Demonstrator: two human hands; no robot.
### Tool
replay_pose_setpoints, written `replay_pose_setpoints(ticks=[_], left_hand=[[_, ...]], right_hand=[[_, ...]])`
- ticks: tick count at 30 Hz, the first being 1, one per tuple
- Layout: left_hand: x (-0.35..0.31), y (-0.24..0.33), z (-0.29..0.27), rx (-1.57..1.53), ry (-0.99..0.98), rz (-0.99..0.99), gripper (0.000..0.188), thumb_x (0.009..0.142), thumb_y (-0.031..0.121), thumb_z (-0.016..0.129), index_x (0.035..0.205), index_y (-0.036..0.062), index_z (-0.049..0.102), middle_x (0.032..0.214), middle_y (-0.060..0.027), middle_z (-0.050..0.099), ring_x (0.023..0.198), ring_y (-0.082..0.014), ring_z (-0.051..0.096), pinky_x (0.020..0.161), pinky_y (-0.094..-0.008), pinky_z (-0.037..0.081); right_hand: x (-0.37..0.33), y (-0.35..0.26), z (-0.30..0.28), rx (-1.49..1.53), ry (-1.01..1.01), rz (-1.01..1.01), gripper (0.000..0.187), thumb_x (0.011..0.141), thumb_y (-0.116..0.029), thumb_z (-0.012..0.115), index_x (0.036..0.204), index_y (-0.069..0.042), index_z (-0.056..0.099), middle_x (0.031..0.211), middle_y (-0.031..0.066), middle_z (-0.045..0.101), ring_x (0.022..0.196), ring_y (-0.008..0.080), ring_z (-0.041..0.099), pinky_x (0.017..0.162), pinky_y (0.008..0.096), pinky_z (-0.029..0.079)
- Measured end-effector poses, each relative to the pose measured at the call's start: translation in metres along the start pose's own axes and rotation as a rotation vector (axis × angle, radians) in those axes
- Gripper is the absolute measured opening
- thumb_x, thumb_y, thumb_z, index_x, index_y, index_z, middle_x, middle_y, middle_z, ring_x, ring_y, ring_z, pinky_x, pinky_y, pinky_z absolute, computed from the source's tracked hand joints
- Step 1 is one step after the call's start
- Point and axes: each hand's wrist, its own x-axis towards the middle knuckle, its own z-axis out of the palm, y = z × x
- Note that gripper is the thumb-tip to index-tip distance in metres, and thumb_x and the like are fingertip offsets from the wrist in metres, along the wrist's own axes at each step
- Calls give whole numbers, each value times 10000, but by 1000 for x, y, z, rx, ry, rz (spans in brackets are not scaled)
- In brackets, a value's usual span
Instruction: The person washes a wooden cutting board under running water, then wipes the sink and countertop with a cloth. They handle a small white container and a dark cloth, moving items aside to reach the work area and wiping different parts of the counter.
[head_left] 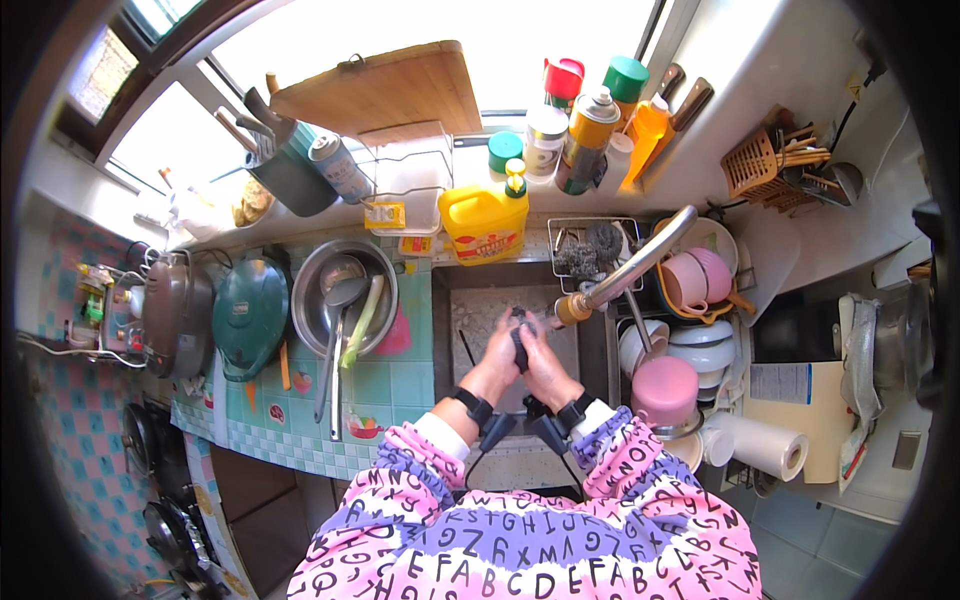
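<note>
Over the sink point(470, 300), my left hand point(494, 356) and my right hand point(550, 362) come together just below the mouth of the tap point(640, 265). Between them is a small, dark, rounded object point(520, 343), too covered by fingers to tell its kind. Both hands are closed about it, and the fingertips are somewhat blurred. Whether water runs over them is hard to make out. Dark bands circle both wrists, below patterned pink and purple sleeves.
Left of the sink, a steel bowl point(312, 285) holds a ladle and a green stalk. A yellow jug point(485, 222) stands behind the sink, beside a wire rack with dark scourers point(600, 245). Stacked bowls and a pink pot point(665, 390) crowd the right side.
</note>
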Motion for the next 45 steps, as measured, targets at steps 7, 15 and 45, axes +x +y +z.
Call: replay_pose_setpoints(ticks=[7, 15, 45], left_hand=[[-7, -9, 3, 45, -89, 33, 511, 1059, 178, 364, 1551, 123, 237, 1330, -145, 558, 1167, -239, 564, 1031, -410, 451], [-2, -9, -7, 129, -25, 112, 258, 1050, 184, 411, 1149, 25, 589, 1119, -81, 653, 987, -187, 628, 903, -337, 505], [-18, 10, 10, 1528, -147, 290, 487, 647, 225, 789, 1069, 33, 642, 912, -134, 699, 893, -238, 685, 777, -377, 530]], right_hand=[[13, -16, -8, 137, -17, 64, 324, 1046, -275, 463, 1262, -40, 517, 1209, 85, 591, 1112, 191, 566, 960, 356, 461], [22, -17, -17, 199, 73, -64, 164, 1017, -196, 507, 1087, -61, 569, 1033, 69, 650, 946, 192, 655, 874, 366, 535], [26, -37, -34, -301, -63, -107, 116, 931, -155, 579, 957, -55, 632, 918, 27, 654, 852, 122, 616, 738, 304, 488]])
